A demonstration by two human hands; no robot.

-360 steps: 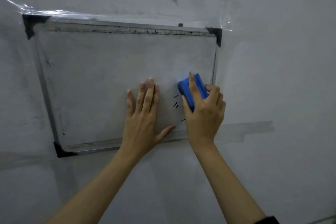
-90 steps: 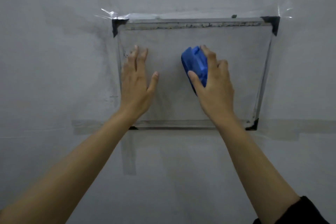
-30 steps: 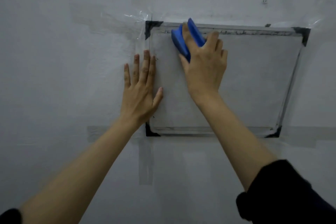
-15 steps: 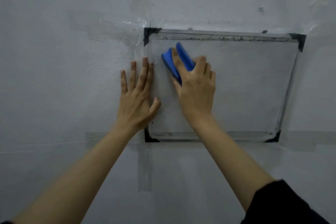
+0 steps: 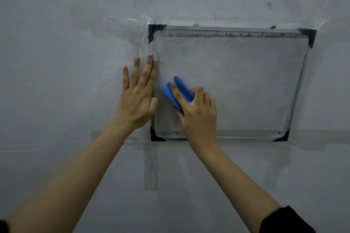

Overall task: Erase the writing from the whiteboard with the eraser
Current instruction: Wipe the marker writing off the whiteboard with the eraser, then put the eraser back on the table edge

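Observation:
A small whiteboard (image 5: 236, 81) with a metal frame and black corners is taped to a grey wall. Its surface looks smudged grey, with a few tiny dark specks near its left edge and dark marks along the top edge. My right hand (image 5: 198, 113) presses a blue eraser (image 5: 178, 91) against the board's lower left part. My left hand (image 5: 137, 96) lies flat, fingers spread, on the wall and over the board's left frame edge.
Clear tape (image 5: 121, 24) holds the board's top corners to the wall. Grey tape strips (image 5: 151, 168) run below and beside the frame. A small screw (image 5: 269, 2) sticks out of the wall above the board.
My right hand has slid the eraser down from the top left corner to the lower left part of the board. The left hand stays flat at the left edge.

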